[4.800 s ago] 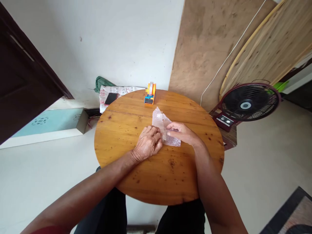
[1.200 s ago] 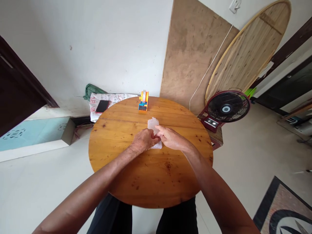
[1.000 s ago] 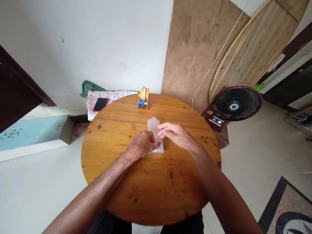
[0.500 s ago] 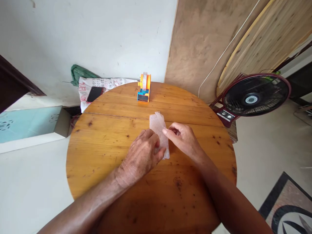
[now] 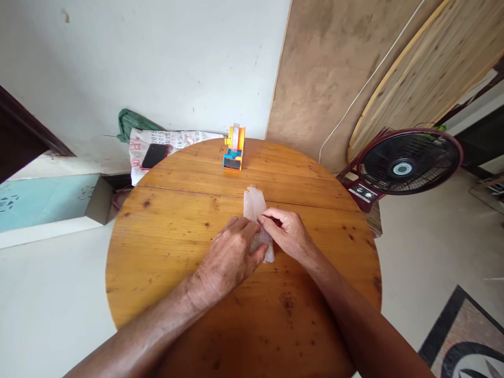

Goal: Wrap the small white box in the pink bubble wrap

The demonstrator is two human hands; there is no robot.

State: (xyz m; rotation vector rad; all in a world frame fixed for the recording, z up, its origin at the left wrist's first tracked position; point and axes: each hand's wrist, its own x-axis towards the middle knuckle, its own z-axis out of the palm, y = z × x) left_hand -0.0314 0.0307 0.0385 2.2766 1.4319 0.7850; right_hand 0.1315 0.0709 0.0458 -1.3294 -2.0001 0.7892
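A long, narrow bundle of whitish translucent bubble wrap [image 5: 254, 201] lies on the round wooden table [image 5: 169, 236]; whatever may be inside it cannot be made out. My left hand [image 5: 231, 248] is curled over its left side and lower part, thumb near the bottom end and fingers bent against the wrap. From the right, my right hand [image 5: 286, 231] meets the middle of the bundle with thumb and index finger pinched together on the wrap, close to the left fingertips.
Beyond the bundle stands an orange and blue tape dispenser [image 5: 235, 149] with a roll of clear tape. A dark phone [image 5: 155, 156] lies on a printed white sack [image 5: 185, 138] at the table's back left. To the right is a dark red fan [image 5: 405, 165].
My right hand has moved left over the bubble wrap, and its thumb and index finger have closed on it. My left hand stays on the bundle. The whole view has shifted slightly.
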